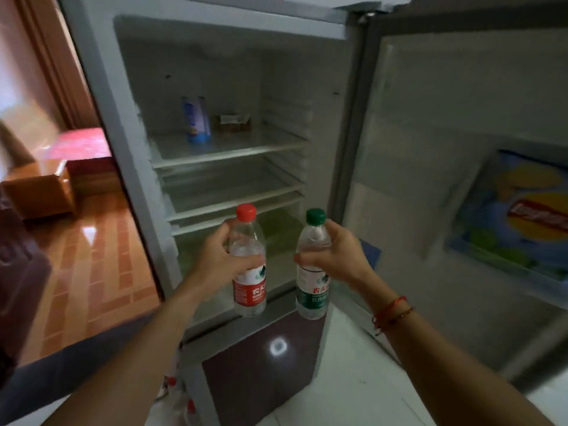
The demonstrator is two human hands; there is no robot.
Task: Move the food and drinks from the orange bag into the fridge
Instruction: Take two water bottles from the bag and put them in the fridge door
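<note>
My left hand (pixel 219 256) grips a clear water bottle with a red cap and red label (pixel 249 290) by its upper body. My right hand (pixel 335 256) grips a second water bottle with a green cap and green label (pixel 312 298) the same way. Both bottles are upright and held in front of the open fridge (pixel 196 32), level with its lower shelves. On the upper glass shelf (pixel 246 146) stand a blue and white bottle (pixel 196 121) and a small brown box (pixel 233 123). The orange bag is out of view.
The fridge door (pixel 461 118) stands open on the right, with a colourful snack bag (pixel 519 216) in its rack. A dark lower freezer door (pixel 261 364) is shut below. More bottle caps (pixel 175 392) show near my left arm. A wooden floor and a stool (pixel 40 192) lie at left.
</note>
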